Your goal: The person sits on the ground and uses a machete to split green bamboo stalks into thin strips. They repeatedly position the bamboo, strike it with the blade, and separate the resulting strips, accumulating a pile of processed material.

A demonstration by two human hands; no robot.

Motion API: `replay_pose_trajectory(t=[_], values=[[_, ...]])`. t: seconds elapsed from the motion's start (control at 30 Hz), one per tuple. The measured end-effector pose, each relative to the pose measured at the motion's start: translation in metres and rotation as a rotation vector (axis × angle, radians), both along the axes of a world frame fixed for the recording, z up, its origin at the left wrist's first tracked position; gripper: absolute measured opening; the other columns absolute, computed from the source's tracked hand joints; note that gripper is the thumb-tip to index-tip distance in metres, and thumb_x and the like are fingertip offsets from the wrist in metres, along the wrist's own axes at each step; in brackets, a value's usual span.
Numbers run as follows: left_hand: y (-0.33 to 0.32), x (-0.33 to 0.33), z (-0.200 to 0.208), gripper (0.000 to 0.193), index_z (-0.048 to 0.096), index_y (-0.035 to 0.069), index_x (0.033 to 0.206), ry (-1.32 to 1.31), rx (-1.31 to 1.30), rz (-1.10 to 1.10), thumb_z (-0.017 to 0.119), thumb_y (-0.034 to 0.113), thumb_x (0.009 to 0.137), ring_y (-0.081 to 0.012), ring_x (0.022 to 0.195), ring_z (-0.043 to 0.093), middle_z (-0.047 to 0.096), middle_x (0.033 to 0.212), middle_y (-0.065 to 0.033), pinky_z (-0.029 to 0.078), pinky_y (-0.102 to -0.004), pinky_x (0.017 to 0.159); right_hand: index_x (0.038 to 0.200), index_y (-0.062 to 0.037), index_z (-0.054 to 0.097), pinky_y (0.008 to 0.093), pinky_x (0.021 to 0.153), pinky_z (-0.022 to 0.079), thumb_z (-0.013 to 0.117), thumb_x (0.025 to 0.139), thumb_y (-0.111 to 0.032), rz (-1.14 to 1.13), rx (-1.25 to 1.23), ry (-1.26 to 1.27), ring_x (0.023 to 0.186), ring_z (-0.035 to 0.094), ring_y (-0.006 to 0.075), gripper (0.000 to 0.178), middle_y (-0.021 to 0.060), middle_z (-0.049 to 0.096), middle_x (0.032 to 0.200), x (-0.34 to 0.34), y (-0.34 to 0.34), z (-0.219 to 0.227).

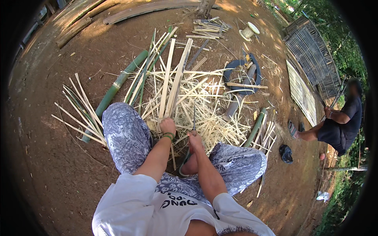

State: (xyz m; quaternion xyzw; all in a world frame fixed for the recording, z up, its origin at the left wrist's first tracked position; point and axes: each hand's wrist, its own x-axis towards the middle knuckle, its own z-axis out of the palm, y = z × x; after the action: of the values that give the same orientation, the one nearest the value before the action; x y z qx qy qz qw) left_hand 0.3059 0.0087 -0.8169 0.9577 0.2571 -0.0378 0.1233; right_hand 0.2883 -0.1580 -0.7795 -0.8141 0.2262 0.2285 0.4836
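My left hand (168,126), a green band at its wrist, is closed around the near end of a pale bamboo strip (167,78) that points away from me. A wider split bamboo piece (179,80) lies close along its right side; whether my fingers touch it I cannot tell. In my right hand (195,140) is the handle of a knife (194,114), its narrow blade pointing away from me, to the right of the strip. Beneath and beyond both hands spreads a heap of thin bamboo shavings (210,122), between my bent knees.
Green bamboo poles lie left (122,80) and right (256,128) of the heap. Split strips (80,108) fan out at the left. Beyond are a black tyre-like ring (256,70), a spool (249,31) and a plank (145,10). Another person (340,118) sits at the right, near slatted panels (301,92).
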Motion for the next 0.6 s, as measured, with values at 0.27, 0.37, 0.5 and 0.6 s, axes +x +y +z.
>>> replay_pose_trajectory(t=[0.27,0.37,0.5,0.6], values=[[-0.022,0.001,0.061,0.026,0.071,0.001,0.1,-0.231,-0.7,0.232,0.061,0.016,0.081,-0.041,0.089,0.069,0.069,0.091,-0.0282,0.054,-0.048,0.081,0.083,0.0104,0.066,0.0447,0.059,0.047,0.072,0.084,-0.043,-0.071,0.022,-0.067,0.058,0.064,0.0311,0.053,0.0188,0.063,0.064,0.011,0.002,-0.014],[-0.015,0.003,0.065,0.04,0.067,0.001,0.118,-0.363,-0.801,0.185,0.061,0.013,0.081,-0.0345,0.078,0.069,0.071,0.087,-0.0231,0.054,-0.0419,0.074,0.08,0.0056,0.065,0.037,0.05,0.045,0.073,0.088,-0.03,-0.126,0.203,-0.118,0.055,0.062,0.0234,0.037,0.0135,0.063,0.063,0.012,0.021,0.019],[-0.011,0.0,0.122,0.056,0.053,0.002,0.136,-0.506,-1.162,0.225,0.06,0.0,0.081,-0.0138,0.066,0.06,0.065,0.075,-0.0079,0.05,-0.0303,0.061,0.084,0.0023,0.061,0.0299,0.048,0.048,0.073,0.09,-0.025,-0.3,0.449,-0.149,0.053,0.059,0.018,0.03,0.0088,0.062,0.069,0.018,0.04,0.082],[-0.008,0.001,0.158,0.052,0.055,0.001,0.134,-0.545,-1.158,0.04,0.06,-0.002,0.082,-0.0121,0.067,0.06,0.066,0.076,-0.0064,0.049,-0.0287,0.059,0.089,0.0031,0.061,0.0296,0.052,0.052,0.075,0.089,-0.025,-0.349,0.545,-0.254,0.055,0.06,0.0177,0.031,0.0085,0.063,0.073,0.023,0.045,0.131]])
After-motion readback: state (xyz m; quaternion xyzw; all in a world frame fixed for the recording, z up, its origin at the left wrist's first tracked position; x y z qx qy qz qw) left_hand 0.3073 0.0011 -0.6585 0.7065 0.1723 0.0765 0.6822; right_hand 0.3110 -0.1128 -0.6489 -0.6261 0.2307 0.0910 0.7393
